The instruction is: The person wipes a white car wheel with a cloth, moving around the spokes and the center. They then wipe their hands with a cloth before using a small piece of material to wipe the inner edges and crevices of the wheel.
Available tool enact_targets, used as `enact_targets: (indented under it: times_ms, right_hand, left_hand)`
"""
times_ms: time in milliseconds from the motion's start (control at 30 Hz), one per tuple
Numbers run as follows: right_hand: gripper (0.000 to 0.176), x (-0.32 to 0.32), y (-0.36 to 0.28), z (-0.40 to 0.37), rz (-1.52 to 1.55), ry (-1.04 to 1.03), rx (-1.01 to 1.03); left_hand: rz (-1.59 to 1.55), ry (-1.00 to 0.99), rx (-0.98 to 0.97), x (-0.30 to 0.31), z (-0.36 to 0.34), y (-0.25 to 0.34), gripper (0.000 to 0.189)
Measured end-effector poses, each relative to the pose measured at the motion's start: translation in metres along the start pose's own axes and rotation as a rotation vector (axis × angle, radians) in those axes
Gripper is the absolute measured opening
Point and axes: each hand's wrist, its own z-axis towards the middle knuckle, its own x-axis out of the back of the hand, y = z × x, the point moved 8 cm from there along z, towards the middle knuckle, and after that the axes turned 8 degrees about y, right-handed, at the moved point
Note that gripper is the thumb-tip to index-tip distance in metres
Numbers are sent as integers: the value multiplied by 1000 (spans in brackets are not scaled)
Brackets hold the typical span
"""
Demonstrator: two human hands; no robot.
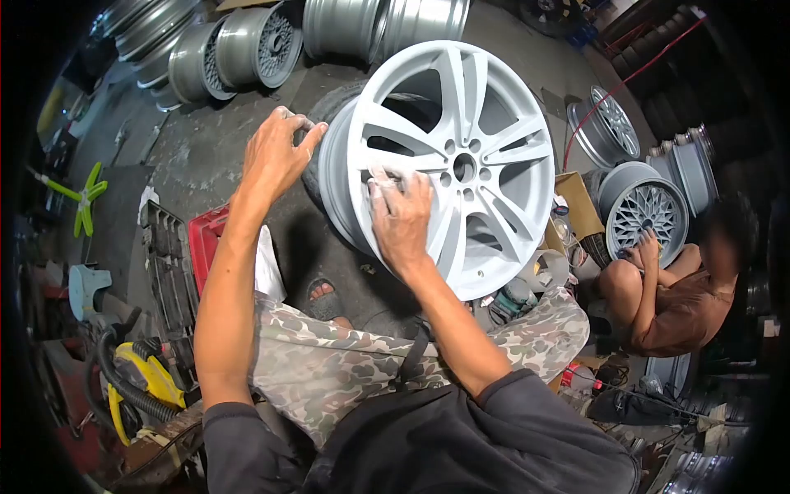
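A pale grey alloy wheel rim (pixel 465 123) with paired spokes stands tilted in front of my knees. My right hand (pixel 401 218) is on its face at the left, fingers bent against a spoke and fingertips smeared with pale dust. Those fingertips are slightly blurred, and whatever may be under them is hidden. Raised just left of the rim's barrel is my left hand (pixel 280 152), with dusty fingers loosely bent and the thumb held apart. Nothing shows in it. Behind the rim, a dark tyre (pixel 317 165) is partly covered.
Several silver rims (pixel 259 49) line the back. At right, a crouching person (pixel 679 305) has hands at a mesh-spoked rim (pixel 646 216). A red crate (pixel 206 235) and a yellow-black tool (pixel 148 375) lie left. A cardboard box (pixel 578 206) stands behind the rim's right side.
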Motion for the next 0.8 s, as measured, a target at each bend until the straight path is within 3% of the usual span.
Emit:
enact_targets:
  times_ms: [33, 133, 233, 267, 367, 400, 500, 567, 700, 800]
  right_hand:
    - [29, 0, 10, 0, -10, 1, 23]
    - [26, 16, 96, -5, -67, -5, -269]
    - [24, 16, 110, 4, -158, -79, -331]
    - [24, 12, 96, 9, -40, -23, -215]
    - [24, 6, 19, 31, 122, -116, -43]
    - [23, 6, 18, 32, 54, -132, 18]
    - [24, 14, 98, 13, -27, -94, -110]
    - [24, 20, 147, -4, -207, -182, -266]
    - [26, 9, 55, 8, 11, -54, -62]
    - [28, 1, 14, 12, -43, -65, 137]
  left_hand:
    - [-10, -31, 17, 0, 0, 0, 37]
    - [-8, -57, 47, 6, -4, -8, 37]
    - [5, -67, 32, 0, -6, -12, 37]
    - [17, -68, 27, -3, -7, -14, 37]
    - [12, -105, 17, -14, -4, -10, 39]
    - [13, -106, 15, -12, -3, -6, 39]
    - [-18, -164, 109, -8, -5, -10, 44]
    - [-6, -138, 64, -6, -6, -10, 44]
    - [12, -121, 25, -13, -6, -11, 44]
    - [7, -130, 70, -15, -3, -11, 47]
